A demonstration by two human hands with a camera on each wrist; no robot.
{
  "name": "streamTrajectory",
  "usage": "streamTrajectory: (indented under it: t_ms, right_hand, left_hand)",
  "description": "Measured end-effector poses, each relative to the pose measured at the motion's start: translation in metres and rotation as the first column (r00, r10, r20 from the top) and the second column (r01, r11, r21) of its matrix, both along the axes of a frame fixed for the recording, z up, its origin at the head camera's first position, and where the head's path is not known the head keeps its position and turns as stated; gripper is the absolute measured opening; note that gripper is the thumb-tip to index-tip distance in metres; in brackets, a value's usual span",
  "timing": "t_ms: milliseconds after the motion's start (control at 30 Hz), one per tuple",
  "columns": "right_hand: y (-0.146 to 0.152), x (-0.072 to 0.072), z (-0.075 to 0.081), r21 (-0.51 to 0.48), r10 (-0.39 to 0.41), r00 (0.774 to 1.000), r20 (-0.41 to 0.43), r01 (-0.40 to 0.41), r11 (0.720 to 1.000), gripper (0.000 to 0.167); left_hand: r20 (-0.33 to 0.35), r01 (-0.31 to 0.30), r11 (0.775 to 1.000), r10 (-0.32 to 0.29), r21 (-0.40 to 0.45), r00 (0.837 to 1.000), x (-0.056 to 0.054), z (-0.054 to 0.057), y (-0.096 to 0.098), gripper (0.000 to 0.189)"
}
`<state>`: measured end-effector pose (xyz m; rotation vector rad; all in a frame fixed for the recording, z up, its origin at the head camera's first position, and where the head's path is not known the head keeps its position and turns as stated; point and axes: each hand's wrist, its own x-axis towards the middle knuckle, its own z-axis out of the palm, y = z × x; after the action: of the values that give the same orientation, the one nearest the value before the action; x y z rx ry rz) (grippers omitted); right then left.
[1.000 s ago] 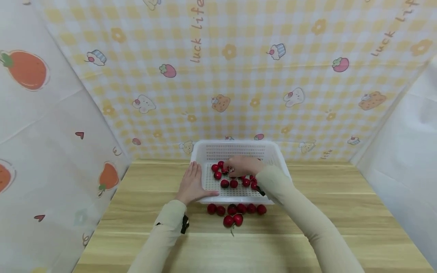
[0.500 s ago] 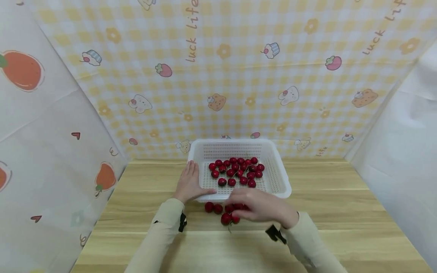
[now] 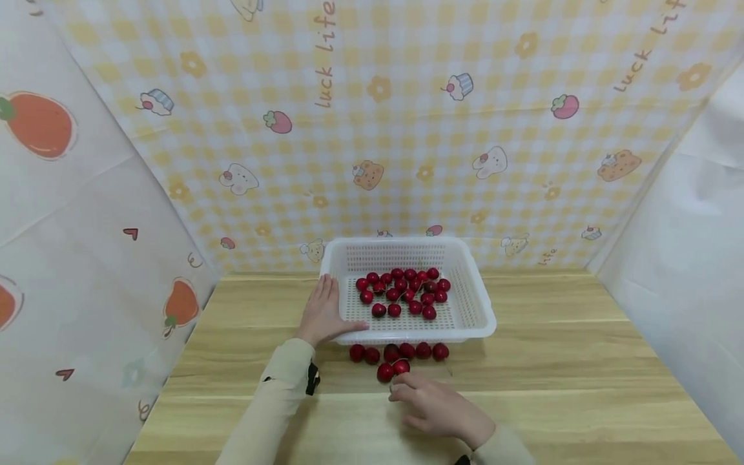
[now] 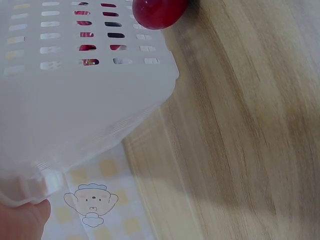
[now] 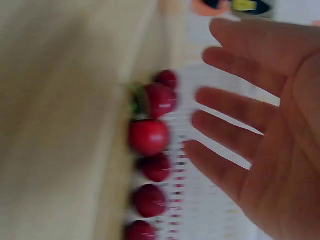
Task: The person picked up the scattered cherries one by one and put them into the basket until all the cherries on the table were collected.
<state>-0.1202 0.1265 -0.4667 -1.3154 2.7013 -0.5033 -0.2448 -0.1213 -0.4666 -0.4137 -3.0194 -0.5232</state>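
Note:
A white perforated plastic basket (image 3: 479, 303) stands near the back of the table, with several dark red cherries (image 3: 401, 284) on its bottom. My left hand (image 3: 321, 316) rests on its left front corner, fingers straight along the left rim and thumb along the front one. In the left wrist view, part of that hand (image 4: 22, 220) touches the basket rim. My right hand (image 3: 436, 407) is just in front of the nearest two cherries (image 3: 385, 372). The right wrist view shows its fingers (image 5: 225, 165) spread and loosely straight, with nothing held.
More loose cherries (image 3: 423, 351) lie in a row on the wooden table (image 3: 558, 361) along the basket's front. A yellow checked cloth (image 3: 401, 200) hangs close behind the basket. White cloth walls (image 3: 99, 258) flank the table.
My right hand has come out of the basket, passed over the front cherries and drawn back toward me. The cherries in the basket are uncovered. The left hand stays at the basket corner.

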Motion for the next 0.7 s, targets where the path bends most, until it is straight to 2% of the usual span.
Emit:
streamTrajectory:
  t_ms: [167,367,500,700]
  right_hand:
    - [-0.003,-0.007,-0.021,-0.006,-0.068,0.996,-0.061,0.068,0.998,0.038]
    - [-0.006,-0.018,-0.033,-0.037,-0.075,0.994,-0.082,0.073,0.997,0.034]
    - [-0.006,-0.023,-0.039,-0.050,-0.091,0.993,-0.076,0.087,0.995,0.031]
    - [-0.006,-0.032,-0.044,-0.106,-0.135,0.984,-0.113,0.123,0.987,0.029]
  left_hand:
    - [-0.004,0.013,1.000,-0.013,0.025,1.000,0.000,0.000,-0.001,0.125]
    - [-0.023,0.029,0.996,-0.027,0.085,0.999,0.003,0.002,-0.002,0.131]
    - [-0.025,0.021,0.998,-0.020,0.056,0.999,0.005,0.004,-0.001,0.128]
    - [-0.016,0.005,1.000,-0.005,0.001,1.000,0.002,0.002,0.000,0.122]
